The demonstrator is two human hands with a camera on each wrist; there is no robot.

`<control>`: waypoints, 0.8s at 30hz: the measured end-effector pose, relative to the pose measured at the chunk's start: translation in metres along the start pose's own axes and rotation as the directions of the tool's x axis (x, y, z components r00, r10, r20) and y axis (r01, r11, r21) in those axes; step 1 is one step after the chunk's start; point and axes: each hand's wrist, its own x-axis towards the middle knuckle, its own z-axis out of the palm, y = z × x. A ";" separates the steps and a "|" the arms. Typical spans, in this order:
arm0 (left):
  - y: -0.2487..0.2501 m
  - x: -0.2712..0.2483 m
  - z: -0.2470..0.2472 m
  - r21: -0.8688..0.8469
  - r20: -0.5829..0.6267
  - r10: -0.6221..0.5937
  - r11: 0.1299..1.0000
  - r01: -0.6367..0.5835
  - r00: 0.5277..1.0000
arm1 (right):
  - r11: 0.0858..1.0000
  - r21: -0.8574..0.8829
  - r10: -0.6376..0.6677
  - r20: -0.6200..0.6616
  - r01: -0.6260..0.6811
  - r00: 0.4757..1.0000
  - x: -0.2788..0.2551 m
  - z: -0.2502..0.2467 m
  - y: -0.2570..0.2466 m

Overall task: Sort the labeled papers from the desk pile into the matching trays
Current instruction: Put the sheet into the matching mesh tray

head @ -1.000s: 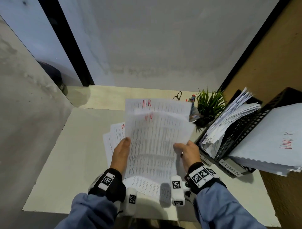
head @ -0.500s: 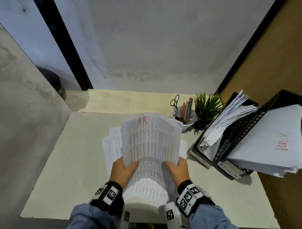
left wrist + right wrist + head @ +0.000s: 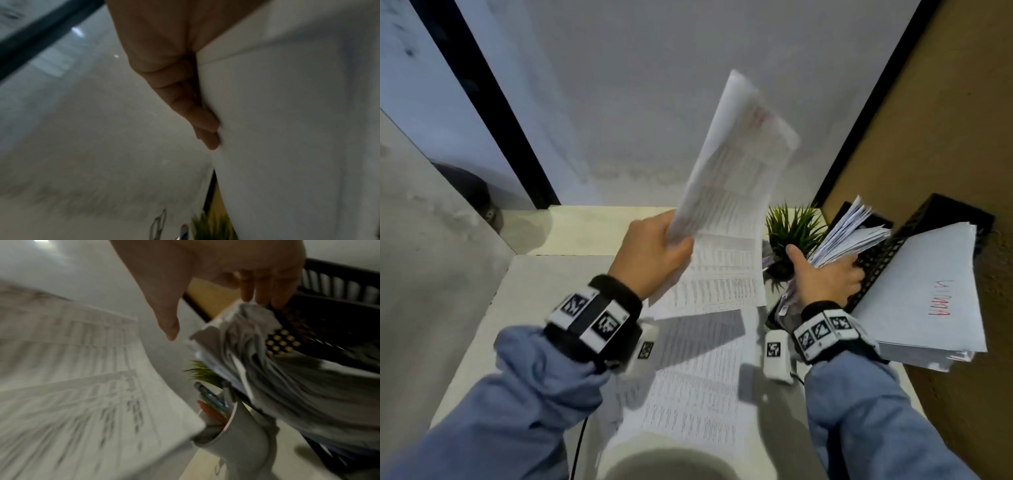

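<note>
My left hand (image 3: pixel 667 246) grips a sheaf of printed papers (image 3: pixel 736 164) by its lower edge and holds it up, tilted, above the desk. In the left wrist view its fingers (image 3: pixel 197 116) press on the sheaf's white back (image 3: pixel 287 129). My right hand (image 3: pixel 825 277) has its thumb spread and its fingers laid on the fanned paper stack (image 3: pixel 849 233) in the lower black tray. In the right wrist view the fingertips (image 3: pixel 257 298) touch the stack's top (image 3: pixel 257 331) below the upper tray's mesh (image 3: pixel 320 321). More printed sheets (image 3: pixel 702 370) lie on the desk.
The upper tray (image 3: pixel 880 263) holds a thick white stack (image 3: pixel 928 301) with red lettering that juts over the desk. A small green plant (image 3: pixel 791 229) and a white pen cup (image 3: pixel 232 439) stand beside the trays. A brown wall is on the right.
Both hands held the sheaf low over the desk. Now the left hand alone has raised it up and rightward, and the right hand has let go and moved onto the lower tray's stack.
</note>
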 end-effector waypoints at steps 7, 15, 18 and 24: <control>0.065 0.067 0.050 0.246 0.360 0.199 0.922 -0.298 0.912 | 0.912 0.349 0.145 0.221 -0.217 0.964 0.049 -0.001 0.027; 0.107 0.095 0.127 0.350 0.514 0.185 0.846 -0.402 0.838 | 0.887 0.462 -0.096 0.175 0.005 0.980 0.053 -0.032 0.031; 0.118 0.099 0.147 0.356 0.526 0.167 0.847 -0.394 0.834 | 0.884 0.463 -0.178 0.203 0.066 0.963 0.055 -0.043 0.028; 0.118 0.107 0.181 0.318 0.569 0.094 0.891 -0.324 0.817 | 0.891 0.388 -0.313 0.151 0.235 0.938 0.054 -0.047 0.020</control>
